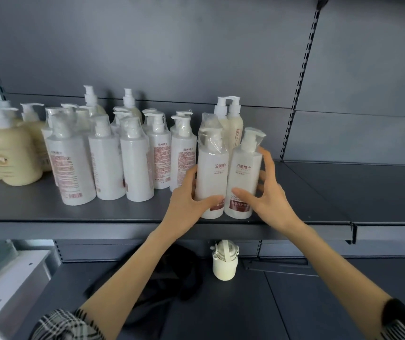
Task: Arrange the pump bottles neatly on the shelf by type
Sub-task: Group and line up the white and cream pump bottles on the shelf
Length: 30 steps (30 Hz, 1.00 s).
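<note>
Two white pump bottles stand side by side near the front edge of the grey shelf (49, 212). My left hand (186, 200) wraps the left white bottle (212, 173) low on its body. My right hand (267, 195) wraps the right white bottle (244, 177), thumb in front and fingers behind. Both bottles have plastic film over their pumps. Behind them stand two cream pump bottles (236, 126). To the left is a group of several white pump bottles (105, 163), and at the far left several squat yellowish pump bottles (5, 153).
The shelf's right part (319, 187) is bare, with a seam to a neighbouring shelf. On the lower shelf stand a small cream flask (224, 261) and a dark cloth-like item (172, 273). A white box (5, 285) sits at lower left.
</note>
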### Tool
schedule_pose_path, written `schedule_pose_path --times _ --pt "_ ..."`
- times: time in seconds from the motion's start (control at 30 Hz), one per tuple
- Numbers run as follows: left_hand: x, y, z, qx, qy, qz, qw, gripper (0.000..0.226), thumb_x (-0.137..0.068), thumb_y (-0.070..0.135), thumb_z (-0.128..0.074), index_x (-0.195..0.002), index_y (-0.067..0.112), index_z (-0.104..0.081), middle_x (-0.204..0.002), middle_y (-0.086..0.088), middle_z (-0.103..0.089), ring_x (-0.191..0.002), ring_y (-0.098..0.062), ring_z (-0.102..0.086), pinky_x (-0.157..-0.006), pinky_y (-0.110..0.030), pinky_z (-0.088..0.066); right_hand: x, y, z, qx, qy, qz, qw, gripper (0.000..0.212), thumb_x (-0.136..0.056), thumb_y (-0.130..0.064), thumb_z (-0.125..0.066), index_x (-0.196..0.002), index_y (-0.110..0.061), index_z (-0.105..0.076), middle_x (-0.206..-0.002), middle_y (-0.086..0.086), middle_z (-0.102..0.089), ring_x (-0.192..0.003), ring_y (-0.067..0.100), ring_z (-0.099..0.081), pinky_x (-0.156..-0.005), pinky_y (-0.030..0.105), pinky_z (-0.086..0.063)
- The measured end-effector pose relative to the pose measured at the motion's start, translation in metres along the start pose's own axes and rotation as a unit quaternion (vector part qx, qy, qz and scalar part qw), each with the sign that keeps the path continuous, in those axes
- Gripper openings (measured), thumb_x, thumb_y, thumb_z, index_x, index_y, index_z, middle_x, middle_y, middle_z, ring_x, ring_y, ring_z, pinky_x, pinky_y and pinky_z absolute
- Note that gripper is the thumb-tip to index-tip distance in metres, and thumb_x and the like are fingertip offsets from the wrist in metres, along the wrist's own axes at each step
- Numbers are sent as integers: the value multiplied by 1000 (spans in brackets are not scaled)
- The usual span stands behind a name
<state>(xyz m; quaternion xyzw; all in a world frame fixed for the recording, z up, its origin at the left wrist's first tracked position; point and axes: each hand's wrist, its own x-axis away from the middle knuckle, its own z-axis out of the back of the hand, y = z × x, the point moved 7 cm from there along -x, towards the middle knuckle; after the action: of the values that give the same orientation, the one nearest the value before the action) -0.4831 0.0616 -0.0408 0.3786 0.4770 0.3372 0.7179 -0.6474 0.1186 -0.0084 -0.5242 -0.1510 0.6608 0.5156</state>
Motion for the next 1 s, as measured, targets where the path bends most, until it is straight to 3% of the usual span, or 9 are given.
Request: schedule_pose_path --times 0.17,0.27,0.47,0.6,0.77,0.9,1.0 --pt "3 0 13 -11 27 -6 1000 74 -72 19 -79 -134 31 -39 -119 16 -60 -106 -3 -60 -91 -29 -52 -8 -2 -11 -17 -18 13 1000 89 -79 -18 -74 -127 -65 -16 -119 -16 -57 -106 7 -61 -89 41 -55" --pt "7 2 23 -14 44 -2 999 74 -73 18 -79 -132 36 -38 -116 21 -59 -102 1 -61 -87 -24 -52 -13 -2 -21 -30 -34 20 999 92 -79 -18 -74 -132 -63 -14 -123 -17 -56 -108 5 -60 -91 39 -54" --pt "21 15 50 13 91 -4 996 75 -71 10 -79 -132 31 -42 -114 14 -63 -98 2 -62 -75 -12 -50 -23 -10 -40 -71 -49 37 996 98 -80 -11 -73 -134 -63 -10 -128 -11 -56 -110 2 -59 -94 33 -52" --pt "33 18 78 22 119 0 993 70 -69 10 -80 -124 37 -46 -108 21 -65 -100 1 -62 -78 -17 -52 -25 -17 -56 -110 -42 38 992 98 -80 -6 -72 -131 -64 -11 -121 -17 -58 -108 1 -60 -90 28 -51" --pt "50 17 128 29 136 -7 990 73 -65 13 -84 -126 30 -47 -109 13 -67 -98 -2 -64 -73 -13 -50 -29 -30 -85 -134 -30 36 990 97 -80 -4 -71 -131 -60 -12 -108 -29 -62 -103 -5 -60 -80 18 -52" --pt "67 11 183 30 153 -16 988 78 -54 30 -83 -125 27 -49 -108 15 -67 -98 -4 -65 -72 -12 -49 -34 -46 -120 -131 0 51 990 96 -77 -7 -73 -124 -69 -18 -123 -14 -59 -103 -1 -61 -74 14 -51" --pt "72 5 230 22 159 -27 987 81 -55 29 -85 -127 24 -48 -110 12 -67 -98 -4 -65 -74 -14 -50 -35 -55 -146 -122 18 38 992 91 -75 -19 -71 -125 -71 -16 -129 -6 -56 -103 0 -61 -74 13 -50"
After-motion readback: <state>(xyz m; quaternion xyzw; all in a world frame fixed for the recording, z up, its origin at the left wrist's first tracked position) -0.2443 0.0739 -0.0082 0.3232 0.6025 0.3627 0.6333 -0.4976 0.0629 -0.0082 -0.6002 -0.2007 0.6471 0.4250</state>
